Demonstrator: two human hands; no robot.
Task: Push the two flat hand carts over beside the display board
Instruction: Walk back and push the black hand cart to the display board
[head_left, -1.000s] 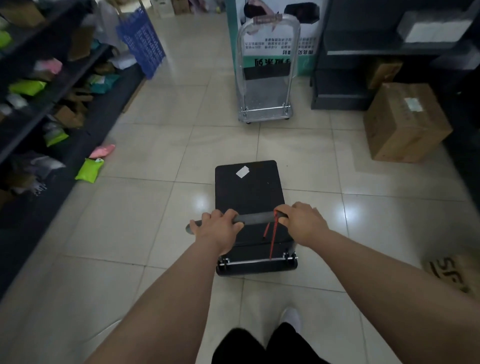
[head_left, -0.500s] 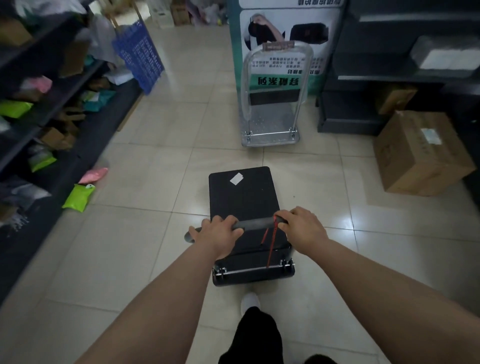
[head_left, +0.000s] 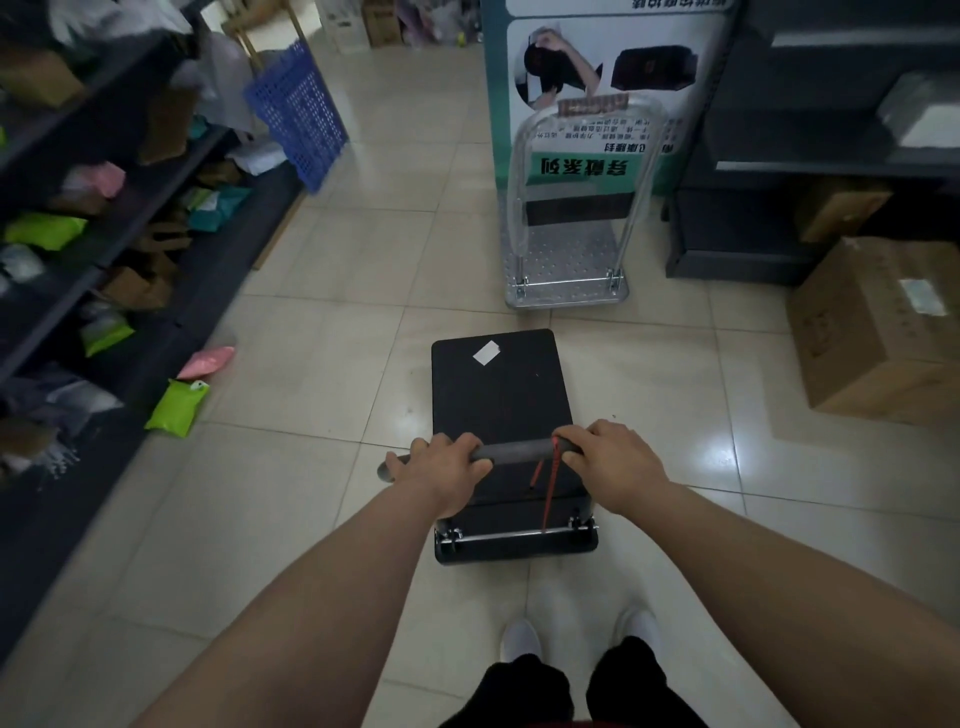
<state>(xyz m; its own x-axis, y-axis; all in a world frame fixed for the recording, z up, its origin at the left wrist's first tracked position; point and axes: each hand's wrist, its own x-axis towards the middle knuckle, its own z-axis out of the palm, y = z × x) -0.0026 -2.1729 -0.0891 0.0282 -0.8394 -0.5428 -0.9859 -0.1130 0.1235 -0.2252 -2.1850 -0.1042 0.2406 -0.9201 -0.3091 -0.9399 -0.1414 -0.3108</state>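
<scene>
White shoes (head_left: 521, 638) and dark trouser legs show at the bottom edge, standing on the pale tiled floor (head_left: 291, 488). Just ahead, both bare forearms reach forward to the black hand cart (head_left: 498, 395). The left hand (head_left: 441, 470) has its fingers (head_left: 457, 447) clenched over the left part of the dark padded handle bar (head_left: 514, 449), and the right hand (head_left: 613, 462) is wrapped around the bar's right end. A red cord (head_left: 550, 483) hangs from the bar beside the right hand, down toward the cart's near edge. The black deck lies flat on the floor tiles and carries a small white sticker (head_left: 486, 353) near its far end.

Farther on, well apart from the black one, the silver hand cart (head_left: 566, 270) stands with its handle frame upright, directly in front of the green-and-white display board (head_left: 592, 62) and close against it. To the right a cardboard box (head_left: 872, 332) sits on the floor beside dark shelving (head_left: 810, 156). Along the left runs a dark shelf rack (head_left: 104, 218) crowded with packages, with a green packet (head_left: 179, 402) and a pink packet (head_left: 208, 361) at its foot, and a blue plastic crate (head_left: 298, 111) leaning farther back.
</scene>
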